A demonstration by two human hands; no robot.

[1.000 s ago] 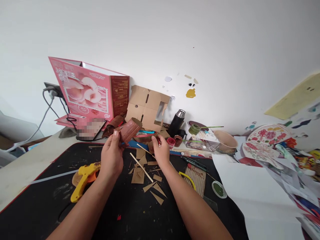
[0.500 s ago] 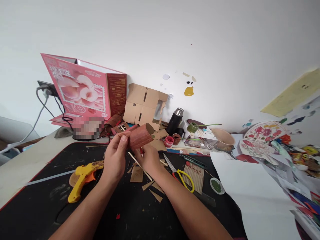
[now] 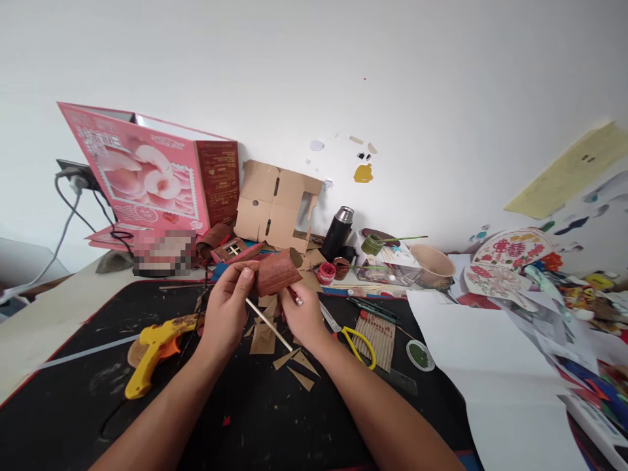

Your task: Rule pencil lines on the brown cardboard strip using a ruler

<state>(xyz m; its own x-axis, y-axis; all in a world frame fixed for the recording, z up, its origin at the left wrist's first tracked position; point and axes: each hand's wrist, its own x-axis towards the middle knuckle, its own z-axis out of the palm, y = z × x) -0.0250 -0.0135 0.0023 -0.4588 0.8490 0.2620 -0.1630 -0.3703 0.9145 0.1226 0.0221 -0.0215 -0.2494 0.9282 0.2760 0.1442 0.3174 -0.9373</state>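
My left hand [image 3: 229,305] pinches the left end of a reddish-brown painted cardboard tube [image 3: 276,275], thumb on top, above the black mat. Below the tube's right end, my right hand [image 3: 303,316] is closed around a slim red pencil [image 3: 296,296]; its metal-tipped end sticks out past the fingers. A pale wooden stick [image 3: 269,324] runs slantwise between the hands; I cannot tell whether it is held or lies on the mat. Under it are cardboard scraps [image 3: 263,338]. Scissors [image 3: 357,343] with yellow and red handles lie right of my right hand.
A yellow glue gun [image 3: 151,353] lies on the left of the mat [image 3: 265,418]. Behind stand a black thermos [image 3: 337,232], paint jars [image 3: 326,273] and a cut cardboard sheet [image 3: 275,203]. Corrugated cardboard [image 3: 377,337], a green paint lid [image 3: 420,355] and white paper [image 3: 490,366] lie to the right.
The view has shifted slightly to the right. The tube has turned a little, and more of the pencil's end shows beside my right hand. Both holds stay the same.
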